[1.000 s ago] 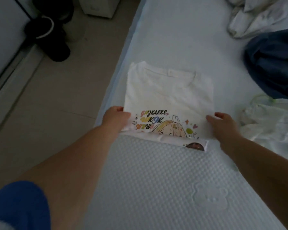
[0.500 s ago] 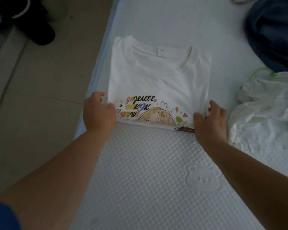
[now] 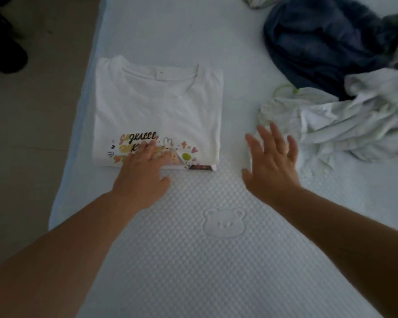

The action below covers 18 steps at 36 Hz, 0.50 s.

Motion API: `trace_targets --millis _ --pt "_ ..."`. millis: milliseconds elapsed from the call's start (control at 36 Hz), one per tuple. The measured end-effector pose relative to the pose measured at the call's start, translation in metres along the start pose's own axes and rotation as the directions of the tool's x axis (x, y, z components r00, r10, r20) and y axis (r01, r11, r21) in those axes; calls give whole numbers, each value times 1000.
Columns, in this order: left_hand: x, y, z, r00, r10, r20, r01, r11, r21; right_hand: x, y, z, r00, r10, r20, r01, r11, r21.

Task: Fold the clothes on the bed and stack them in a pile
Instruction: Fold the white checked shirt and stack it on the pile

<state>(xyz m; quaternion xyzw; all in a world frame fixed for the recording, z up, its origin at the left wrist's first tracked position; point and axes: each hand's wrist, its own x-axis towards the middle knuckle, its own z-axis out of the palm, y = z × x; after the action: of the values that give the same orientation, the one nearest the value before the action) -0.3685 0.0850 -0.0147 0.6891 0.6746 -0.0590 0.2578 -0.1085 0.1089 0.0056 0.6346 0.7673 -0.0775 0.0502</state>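
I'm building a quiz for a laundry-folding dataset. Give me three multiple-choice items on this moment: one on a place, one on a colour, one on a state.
1. Where does the left hand rest?
A. on the folded white T-shirt
B. on the floor
C. on the dark blue garment

2. What colour is the crumpled garment just beyond the right hand?
A. red
B. pale white-green
C. black

3. How is the right hand?
A. gripping the T-shirt
B. in a fist
C. open, fingers spread

Answers: 1 A, its fingers lie on the shirt's print. 2 B, pale cloth with green trim. 3 C, it holds nothing and is off the shirt.
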Motion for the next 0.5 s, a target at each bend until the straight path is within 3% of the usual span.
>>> trace_targets --millis 83,139,222,361,500 --pt "-23 24 7 994 -15 -107 4 995 -102 17 46 -16 996 2 -84 -24 965 -262" --pt "-39 48 22 993 -44 -105 26 986 -162 31 75 -23 995 29 -101 -66 916 -395" --pt "-59 89 49 996 -76 -38 62 957 -282 43 110 -29 986 155 -52 -163 892 -422" --pt "-90 143 60 988 -157 -12 119 794 -596 7 109 -32 984 178 -23 -180 978 -111" --pt "-117 172 27 996 -90 -7 64 751 -657 -77 85 -68 987 65 -146 -19 955 295"
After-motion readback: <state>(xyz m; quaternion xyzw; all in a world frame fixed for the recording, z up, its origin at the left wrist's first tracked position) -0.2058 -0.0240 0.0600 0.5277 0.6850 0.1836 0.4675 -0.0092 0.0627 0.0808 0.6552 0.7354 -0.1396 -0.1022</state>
